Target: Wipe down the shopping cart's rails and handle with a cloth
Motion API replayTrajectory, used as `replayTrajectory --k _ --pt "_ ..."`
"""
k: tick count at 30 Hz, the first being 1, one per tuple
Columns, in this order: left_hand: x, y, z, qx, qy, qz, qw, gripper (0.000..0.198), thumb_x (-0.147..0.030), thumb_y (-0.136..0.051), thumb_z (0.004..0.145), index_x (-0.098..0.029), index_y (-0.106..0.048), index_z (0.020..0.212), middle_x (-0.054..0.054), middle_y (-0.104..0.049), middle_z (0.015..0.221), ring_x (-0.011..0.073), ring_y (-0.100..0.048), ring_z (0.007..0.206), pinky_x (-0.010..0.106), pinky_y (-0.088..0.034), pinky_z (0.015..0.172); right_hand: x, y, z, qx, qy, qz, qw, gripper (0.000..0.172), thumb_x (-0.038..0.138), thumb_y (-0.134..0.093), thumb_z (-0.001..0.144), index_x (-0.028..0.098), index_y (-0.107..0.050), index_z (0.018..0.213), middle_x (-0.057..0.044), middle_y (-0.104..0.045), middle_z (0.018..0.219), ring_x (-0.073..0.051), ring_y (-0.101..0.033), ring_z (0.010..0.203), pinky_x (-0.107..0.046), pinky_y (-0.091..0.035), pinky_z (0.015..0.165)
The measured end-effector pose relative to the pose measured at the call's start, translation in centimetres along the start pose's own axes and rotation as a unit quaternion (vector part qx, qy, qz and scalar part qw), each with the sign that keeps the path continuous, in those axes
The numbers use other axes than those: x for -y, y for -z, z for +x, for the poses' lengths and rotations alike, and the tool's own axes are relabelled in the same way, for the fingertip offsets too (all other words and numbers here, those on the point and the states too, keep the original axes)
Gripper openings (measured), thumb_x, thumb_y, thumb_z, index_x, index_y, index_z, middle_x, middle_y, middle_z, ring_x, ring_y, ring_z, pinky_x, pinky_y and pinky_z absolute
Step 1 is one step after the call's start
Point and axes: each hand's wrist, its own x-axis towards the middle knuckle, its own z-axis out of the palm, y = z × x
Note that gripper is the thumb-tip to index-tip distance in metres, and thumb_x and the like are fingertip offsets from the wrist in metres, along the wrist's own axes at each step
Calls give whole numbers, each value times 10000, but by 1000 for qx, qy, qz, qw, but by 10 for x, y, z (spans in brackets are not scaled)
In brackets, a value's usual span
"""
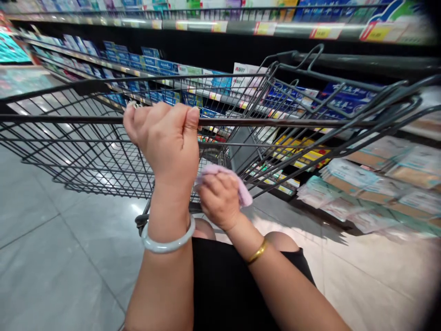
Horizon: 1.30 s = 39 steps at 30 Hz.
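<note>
My left hand (165, 133) is closed around the dark top rail (262, 122) of a wire shopping cart (86, 161). Below and to the right of it, my right hand (220, 197) clutches a bunched pale purple cloth (245, 195). The cloth sits close to the cart's wire side; whether it touches the wires I cannot tell. A pale bangle (168, 246) is on my left wrist, and a gold bracelet (257, 252) on my right. In the cart, a grey panel (241, 147) shows behind the wires.
Store shelves (213, 26) with price tags run along the far side of the cart. Blue boxes (117, 55) and yellow packs (301, 149) stand on them. Clear-wrapped packages (358, 179) hang low at the right, near the cart. Grey floor tiles (51, 248) lie at the left.
</note>
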Motion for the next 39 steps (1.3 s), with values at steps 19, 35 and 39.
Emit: replayTrajectory --k 19,35,39 --pt "38 60 14 86 -93 53 991 411 -557 -456 991 -313 -784 1036 21 -766 1061 269 -641 1011 508 -370 991 18 2 31 -44 12 33 998 123 229 -677 943 316 -739 1004 36 -730 1054 -190 -576 1051 -359 -436 963" --pt "36 64 6 106 -62 101 987 355 -490 -430 1016 -309 -731 962 19 -700 859 244 -602 890 458 -343 947 33 -2 49 -102 -57 54 992 136 233 -621 986 294 -738 956 9 -735 1015 -198 -549 1050 -374 -408 964" --pt "35 67 3 111 -64 89 988 350 -475 -432 1023 -303 -735 983 17 -709 862 242 -616 892 453 -340 940 47 -22 30 -18 29 51 998 128 265 -667 960 277 -723 845 43 -740 1103 -192 -563 1034 -367 -397 917"
